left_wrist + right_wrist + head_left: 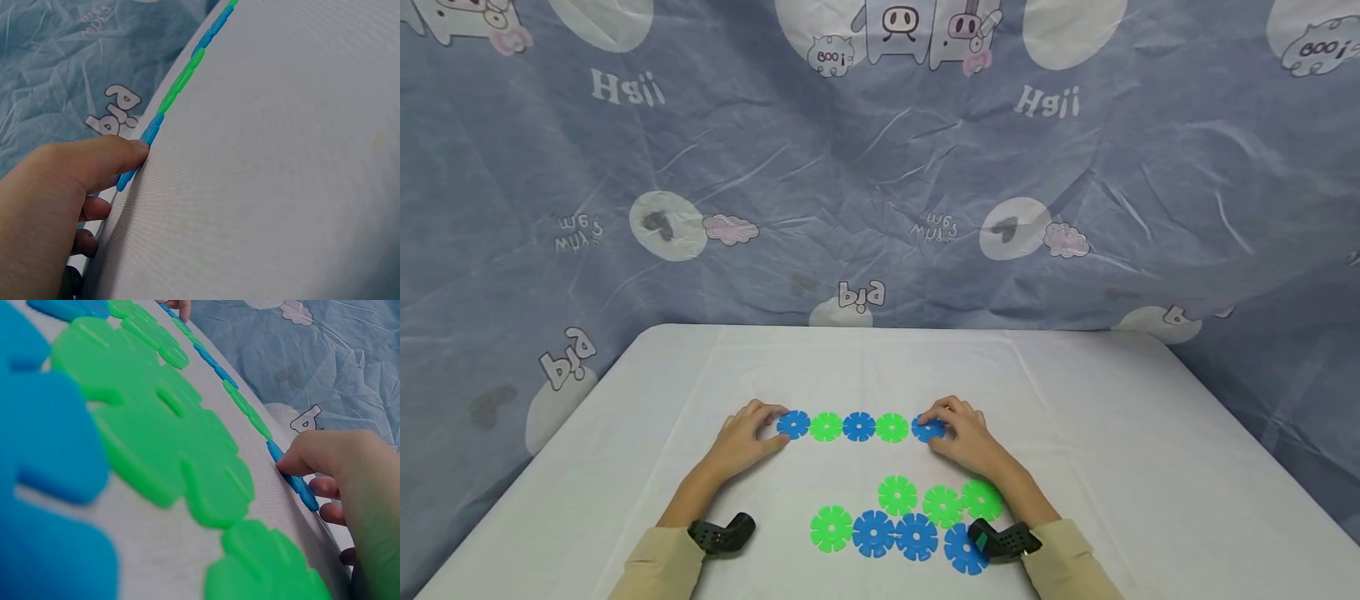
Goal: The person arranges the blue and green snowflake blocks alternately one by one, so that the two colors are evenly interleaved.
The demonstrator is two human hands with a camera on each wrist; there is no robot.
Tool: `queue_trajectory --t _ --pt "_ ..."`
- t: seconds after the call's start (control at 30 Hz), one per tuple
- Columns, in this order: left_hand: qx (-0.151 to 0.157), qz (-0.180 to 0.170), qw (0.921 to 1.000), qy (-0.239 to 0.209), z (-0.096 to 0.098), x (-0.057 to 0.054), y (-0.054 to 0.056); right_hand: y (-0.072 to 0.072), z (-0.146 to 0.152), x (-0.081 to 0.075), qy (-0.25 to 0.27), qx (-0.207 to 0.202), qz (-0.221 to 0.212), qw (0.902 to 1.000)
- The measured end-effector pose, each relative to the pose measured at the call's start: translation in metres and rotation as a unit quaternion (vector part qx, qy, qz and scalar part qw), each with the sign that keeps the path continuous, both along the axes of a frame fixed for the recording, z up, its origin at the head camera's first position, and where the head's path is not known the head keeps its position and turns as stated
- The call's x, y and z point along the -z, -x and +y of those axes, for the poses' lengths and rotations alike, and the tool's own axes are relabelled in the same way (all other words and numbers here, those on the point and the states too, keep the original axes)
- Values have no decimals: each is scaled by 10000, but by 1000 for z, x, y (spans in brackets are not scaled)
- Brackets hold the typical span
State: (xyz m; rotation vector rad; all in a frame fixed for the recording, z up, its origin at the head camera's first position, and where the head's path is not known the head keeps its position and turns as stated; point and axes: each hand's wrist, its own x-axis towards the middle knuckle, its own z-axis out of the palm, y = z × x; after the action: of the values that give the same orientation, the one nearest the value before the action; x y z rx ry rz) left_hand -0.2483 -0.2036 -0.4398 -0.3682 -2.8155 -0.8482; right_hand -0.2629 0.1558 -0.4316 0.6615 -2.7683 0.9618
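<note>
A row of notched plastic snowflake discs, blue and green in turn, runs across the white table. My left hand holds the blue snowflake disc at the left end, thumb and forefinger at its edge. At the right end, my right hand grips another blue snowflake disc between thumb and fingers, partly covering it. Between them lie a green disc, a blue disc and a second green disc. In the right wrist view, the gripped blue disc lies end-on to its green neighbour.
Nearer the front lie several loose discs, among them a green one, a blue one and a green one. The right wrist's black band overlaps a blue disc. A patterned blue cloth hangs behind the table.
</note>
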Motion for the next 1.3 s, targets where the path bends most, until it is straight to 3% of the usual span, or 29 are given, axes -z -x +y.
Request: queue_trajectory --t 0.87,1.1,1.3 --pt "-98 -11 9999 52 0 1 0 -1 -1 0 -217 -115 92 9997" --pt "-126 16 9999 52 0 -1 -1 -3 -5 -1 -101 -65 590 9982" --pt "-82 -23 10000 9 0 0 0 -17 -15 -3 -224 -440 999 9938"
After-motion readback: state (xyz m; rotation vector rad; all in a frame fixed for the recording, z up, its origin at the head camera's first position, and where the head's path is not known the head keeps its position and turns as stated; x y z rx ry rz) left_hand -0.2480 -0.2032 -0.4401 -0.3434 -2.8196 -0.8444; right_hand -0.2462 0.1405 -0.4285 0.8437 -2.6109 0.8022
